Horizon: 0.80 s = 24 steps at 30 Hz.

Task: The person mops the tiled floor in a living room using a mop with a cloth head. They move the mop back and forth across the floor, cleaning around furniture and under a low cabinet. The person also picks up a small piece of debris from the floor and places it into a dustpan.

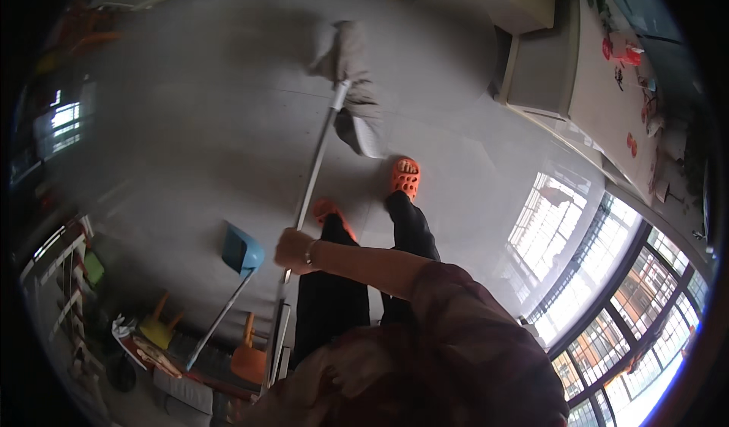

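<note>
My right hand (295,251) is wrapped round the grey metal handle of a flat mop (314,170), with the forearm reaching across my body to the left. The handle slants away from beside my left hip. At its far end, the long mop head lies on the floor ahead of my feet, covered by a loose grey-brown cloth (357,77) that hangs in folds. Its near end shows a paler flat part. The lower end of the handle runs down past my clothing, and my left hand does not show.
Orange clogs (406,176) are on my feet, close behind the mop head. To the left stands a blue long-handled dustpan (241,251), near small chairs, one with an orange seat (249,362). A pale cabinet (543,77) stands at the far right; barred windows (645,305) are at right.
</note>
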Each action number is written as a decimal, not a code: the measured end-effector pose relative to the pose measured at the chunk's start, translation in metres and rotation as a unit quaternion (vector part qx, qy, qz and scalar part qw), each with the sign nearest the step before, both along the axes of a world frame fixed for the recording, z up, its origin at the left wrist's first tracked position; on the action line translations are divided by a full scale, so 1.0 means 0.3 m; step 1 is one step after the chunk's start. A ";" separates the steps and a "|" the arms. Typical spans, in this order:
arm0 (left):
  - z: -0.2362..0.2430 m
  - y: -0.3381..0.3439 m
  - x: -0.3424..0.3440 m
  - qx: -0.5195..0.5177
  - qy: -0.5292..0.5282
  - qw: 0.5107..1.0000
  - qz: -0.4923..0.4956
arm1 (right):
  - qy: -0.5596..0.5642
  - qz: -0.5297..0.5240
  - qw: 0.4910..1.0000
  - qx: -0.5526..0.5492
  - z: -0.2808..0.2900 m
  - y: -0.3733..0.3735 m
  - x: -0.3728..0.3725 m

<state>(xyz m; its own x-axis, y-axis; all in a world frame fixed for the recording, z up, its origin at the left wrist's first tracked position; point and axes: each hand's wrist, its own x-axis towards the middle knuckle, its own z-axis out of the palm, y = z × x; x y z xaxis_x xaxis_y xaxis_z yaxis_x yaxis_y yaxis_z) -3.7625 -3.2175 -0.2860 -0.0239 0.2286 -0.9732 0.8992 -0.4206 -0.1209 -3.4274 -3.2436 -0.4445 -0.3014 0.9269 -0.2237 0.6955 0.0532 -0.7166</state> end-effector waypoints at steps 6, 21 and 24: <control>0.268 0.022 -0.220 -0.006 -0.024 0.999 0.033 | -0.089 -0.036 0.994 -0.056 0.253 -0.186 -0.072; 0.411 0.288 -0.636 0.007 0.022 0.995 -0.097 | -0.097 -0.250 0.940 -0.210 0.390 -0.884 -0.303; 0.319 0.156 -0.489 -0.026 -0.022 0.986 -0.161 | -0.111 -0.300 0.920 -0.227 0.394 -1.156 -0.277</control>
